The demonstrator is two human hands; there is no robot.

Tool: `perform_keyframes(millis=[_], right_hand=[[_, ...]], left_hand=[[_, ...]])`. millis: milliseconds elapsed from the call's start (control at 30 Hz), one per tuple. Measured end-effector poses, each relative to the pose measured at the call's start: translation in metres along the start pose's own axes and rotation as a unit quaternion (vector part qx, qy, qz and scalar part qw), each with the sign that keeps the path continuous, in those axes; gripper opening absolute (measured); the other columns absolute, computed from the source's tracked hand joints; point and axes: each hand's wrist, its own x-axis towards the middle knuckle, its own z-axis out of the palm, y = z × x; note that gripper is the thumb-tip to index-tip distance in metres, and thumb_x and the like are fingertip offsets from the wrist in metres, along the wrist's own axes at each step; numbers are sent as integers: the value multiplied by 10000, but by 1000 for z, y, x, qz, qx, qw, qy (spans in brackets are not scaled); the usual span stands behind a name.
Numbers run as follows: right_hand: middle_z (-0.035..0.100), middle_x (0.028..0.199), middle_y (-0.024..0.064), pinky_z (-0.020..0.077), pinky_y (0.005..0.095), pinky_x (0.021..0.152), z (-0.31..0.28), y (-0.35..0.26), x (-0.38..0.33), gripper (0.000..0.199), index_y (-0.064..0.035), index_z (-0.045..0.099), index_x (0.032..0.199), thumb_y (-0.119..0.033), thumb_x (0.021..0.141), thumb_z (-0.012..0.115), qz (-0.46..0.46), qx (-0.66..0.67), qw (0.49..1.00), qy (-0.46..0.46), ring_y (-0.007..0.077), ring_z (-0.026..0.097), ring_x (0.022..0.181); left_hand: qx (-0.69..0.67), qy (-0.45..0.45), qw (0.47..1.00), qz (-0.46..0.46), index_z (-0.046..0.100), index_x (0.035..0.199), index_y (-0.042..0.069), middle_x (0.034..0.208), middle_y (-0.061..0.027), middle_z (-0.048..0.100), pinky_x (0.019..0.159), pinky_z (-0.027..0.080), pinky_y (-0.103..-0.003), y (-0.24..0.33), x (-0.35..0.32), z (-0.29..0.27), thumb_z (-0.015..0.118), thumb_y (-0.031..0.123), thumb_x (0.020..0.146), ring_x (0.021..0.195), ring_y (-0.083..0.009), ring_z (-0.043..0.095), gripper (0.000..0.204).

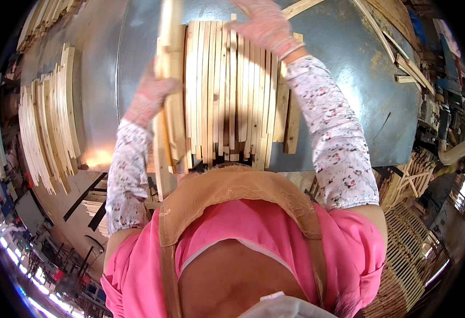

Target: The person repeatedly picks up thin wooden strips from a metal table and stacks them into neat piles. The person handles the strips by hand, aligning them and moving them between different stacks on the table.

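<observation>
Left hand (150,93), gloved, clamps a wooden slat (170,63) whose far end is cut off; right hand (264,24) lies flat, fingers together, on the slat stack (232,90), its fingertips out of frame

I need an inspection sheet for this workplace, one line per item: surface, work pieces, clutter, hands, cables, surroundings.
Surface: grey metal table, bare at the right part, with glare at the left.
Work pieces: row of pale wooden slats lying side by side on the table; one slat is lifted at the row's left edge.
Clutter: second stack of slats at the far left; loose strips at the table's right edge.
Hands: left hand, gloved, grips the lifted slat; right hand, gloved, rests on the far end of the row.
Cables: nothing seen.
Surroundings: wooden lattice frames stacked at the right; workshop floor below.
</observation>
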Motion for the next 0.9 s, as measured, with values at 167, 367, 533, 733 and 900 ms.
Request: perform_keyframes(millis=[167, 367, 533, 733, 900], right_hand=[[704, 1398, 142, 465, 480, 1182, -12, 94, -54, 636, -200, 642, 1514, -534, 975, 683, 264, -41, 960, -88, 342, 612, 1354], [702, 1324, 164, 484, 495, 1126, 3, 82, -62, 577, -182, 668, 1433, -514, 961, 685, 177, -86, 972, -126, 369, 608, 1310], [705, 1242, 207, 503, 505, 1063, -4, 61, -29, 436, -94, 740, 1228, -404, 922, 718, 92, -1, 970, -226, 405, 624, 1226], [710, 1350, 123, 489, 464, 1141, 27, 86, -32, 541, -214, 758, 1353, -586, 975, 649, 73, -119, 954, -267, 322, 609, 1339], [679, 1422, 111, 455, 456, 1173, 18, 71, -42, 513, -218, 780, 1318, -561, 954, 668, 24, -134, 963, -233, 329, 566, 1383]], left_hand=[[386, 271, 875, -109, 509, 1479, -61, 1185, -245, 747, 904, 624, -425, -52, 12, -161, 805, 295, 881, 1070, -363, 755, 756], [562, 364, 723, -173, 560, 1483, -11, 1532, -246, 577, 1205, 445, -472, -132, 15, -188, 768, 523, 891, 1439, -407, 536, 824], [638, 420, 638, 95, 527, 1546, 29, 1567, -216, 563, 1215, 411, -463, -106, 37, -165, 753, 538, 909, 1473, -368, 502, 846], [537, 176, 767, 305, 642, 1472, 124, 1530, -120, 606, 1262, 356, -498, -9, 107, 41, 697, 366, 984, 1474, -312, 498, 548], [615, 68, 694, 368, 759, 1229, 114, 1255, -121, 697, 1169, 392, -532, 27, 173, 127, 644, 447, 971, 1297, -309, 594, 437]])
